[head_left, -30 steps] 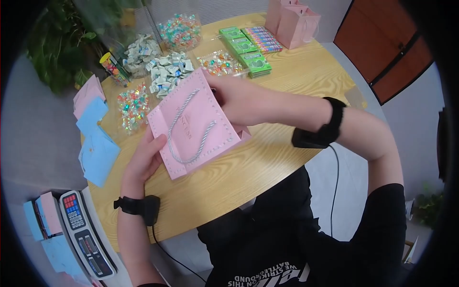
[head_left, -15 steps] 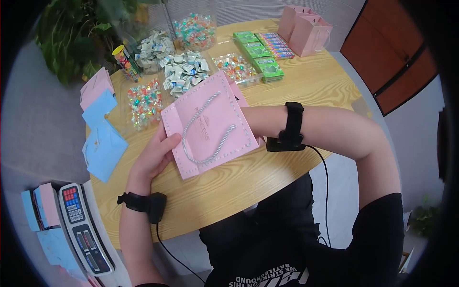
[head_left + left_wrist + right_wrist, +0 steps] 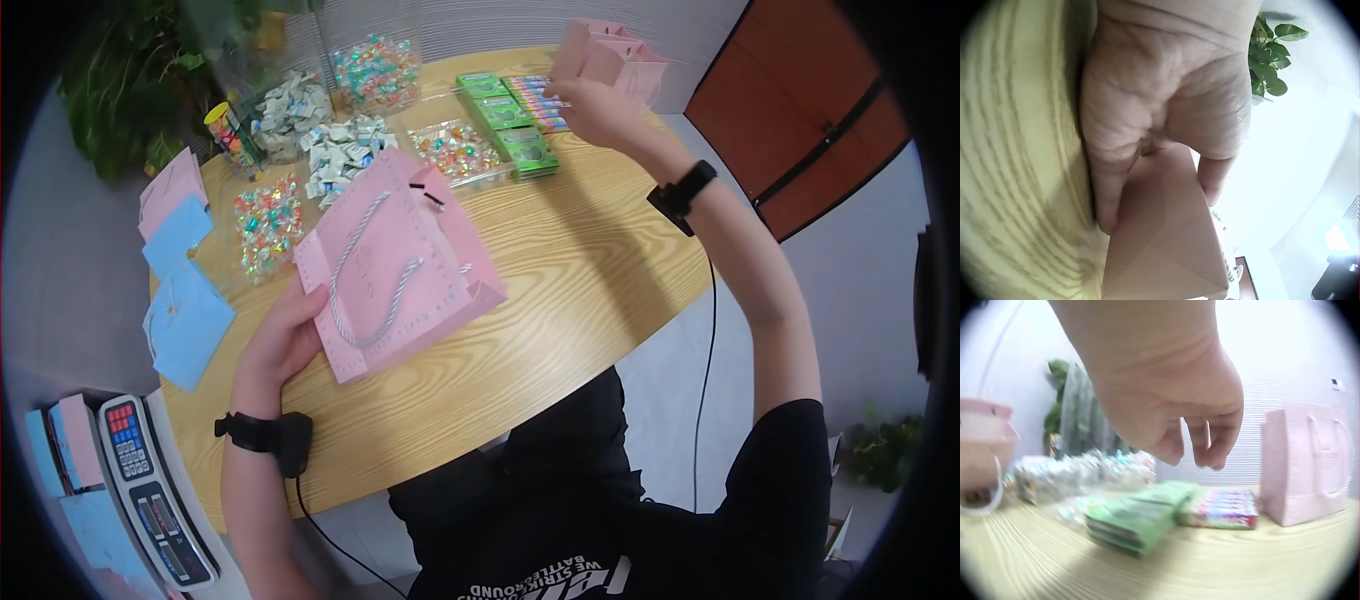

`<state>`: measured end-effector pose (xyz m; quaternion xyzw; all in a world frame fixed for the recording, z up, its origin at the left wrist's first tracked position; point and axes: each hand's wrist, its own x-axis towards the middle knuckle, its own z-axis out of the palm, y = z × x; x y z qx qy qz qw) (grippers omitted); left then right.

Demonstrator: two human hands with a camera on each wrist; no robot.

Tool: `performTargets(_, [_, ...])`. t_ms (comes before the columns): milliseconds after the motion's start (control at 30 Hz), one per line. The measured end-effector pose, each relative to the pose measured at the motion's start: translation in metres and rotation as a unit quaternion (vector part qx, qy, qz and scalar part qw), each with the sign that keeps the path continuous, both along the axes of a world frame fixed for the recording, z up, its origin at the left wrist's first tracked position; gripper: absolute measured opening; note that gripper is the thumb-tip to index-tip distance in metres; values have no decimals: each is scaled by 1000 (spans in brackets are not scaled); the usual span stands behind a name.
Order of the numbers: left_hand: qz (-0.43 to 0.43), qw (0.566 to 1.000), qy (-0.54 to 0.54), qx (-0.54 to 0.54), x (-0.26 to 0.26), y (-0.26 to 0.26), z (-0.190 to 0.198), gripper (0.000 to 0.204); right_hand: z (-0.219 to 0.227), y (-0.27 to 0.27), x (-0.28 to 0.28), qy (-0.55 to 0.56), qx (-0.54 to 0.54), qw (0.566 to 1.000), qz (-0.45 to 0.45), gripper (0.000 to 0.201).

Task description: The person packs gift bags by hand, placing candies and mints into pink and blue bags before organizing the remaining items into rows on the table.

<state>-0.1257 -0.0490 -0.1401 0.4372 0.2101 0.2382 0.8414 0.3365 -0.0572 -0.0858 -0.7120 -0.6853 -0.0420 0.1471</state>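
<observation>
A pink gift bag [image 3: 385,270] with silver rope handles leans over the table's left part, its mouth facing right. My left hand [image 3: 287,330] grips its bottom end, thumb on the printed face; in the left wrist view that hand [image 3: 1160,94] has thumb and fingers on either side of the bag [image 3: 1160,237]. My right hand [image 3: 600,115] hangs over the colourful striped packs [image 3: 535,98], beside the green packs [image 3: 505,120]. The right wrist view shows the right hand [image 3: 1175,394] with nothing in its loosely bent fingers, above the green packs [image 3: 1141,515] and striped packs [image 3: 1225,509].
Two pink bags [image 3: 625,70] stand at the table's back right. Trays of wrapped candy [image 3: 455,150] and white packets [image 3: 345,150] lie along the back. Folded blue bags [image 3: 190,320] lie at the left edge, with a scale [image 3: 155,490] beyond. A plant [image 3: 120,90] stands back left.
My right hand has come out of the pink bag and moved right and back to the striped packs. The left hand still holds the bag, which shows more of its side and mouth.
</observation>
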Motion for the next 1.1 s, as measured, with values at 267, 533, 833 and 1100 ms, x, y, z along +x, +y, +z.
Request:
performTargets(267, [11, 1000, 20, 5, -8, 1, -6, 65, -36, -19, 16, -219, -17, 975, 26, 48])
performTargets(533, [7, 1000, 2, -4, -3, 0, 1, 66, -18, -42, 17, -128, -61, 990, -7, 27])
performTargets(833, [-5, 999, 33, 18, -6, 2, -9, 79, 67, -86, -140, 301, -212, 918, 150, 38])
performTargets(1100, [-29, 997, 24, 66, -13, 4, -16, 92, 47, -49, -191, 147, -213, 948, 184, 34])
